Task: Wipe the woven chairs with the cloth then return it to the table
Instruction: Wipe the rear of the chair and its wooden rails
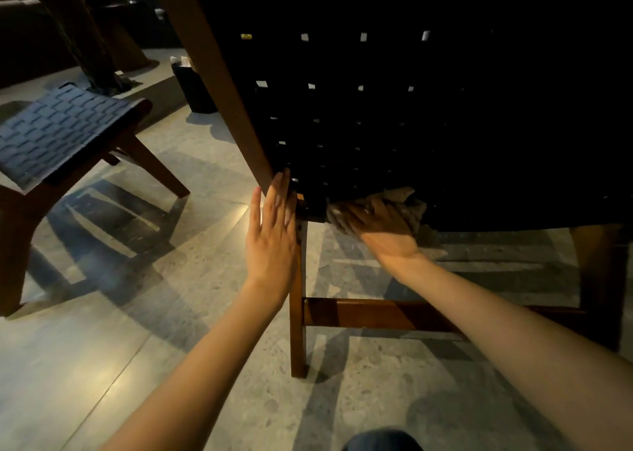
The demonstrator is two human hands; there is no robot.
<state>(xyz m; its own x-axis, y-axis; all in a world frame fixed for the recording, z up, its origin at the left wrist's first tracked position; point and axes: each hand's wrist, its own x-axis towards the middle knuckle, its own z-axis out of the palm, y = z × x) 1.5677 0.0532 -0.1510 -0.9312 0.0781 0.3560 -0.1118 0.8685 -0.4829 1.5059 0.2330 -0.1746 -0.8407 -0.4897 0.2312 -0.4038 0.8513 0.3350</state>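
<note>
A woven chair (394,115) with black straps and a brown wooden frame fills the upper right; I see its back from behind and low down. A crumpled grey cloth (409,202) is pressed against the bottom edge of the weave under my right hand (380,228). My left hand (272,231) lies flat, fingers apart, against the chair's left wooden post where it meets the rear leg. A second woven chair (65,125) stands at the left, its seat facing me.
The floor (137,330) is pale speckled stone with long shadows. A dark bin (195,87) with paper in it stands behind the near chair's post. A dark table base (99,56) rises at the back left. My knee (382,440) shows at the bottom edge.
</note>
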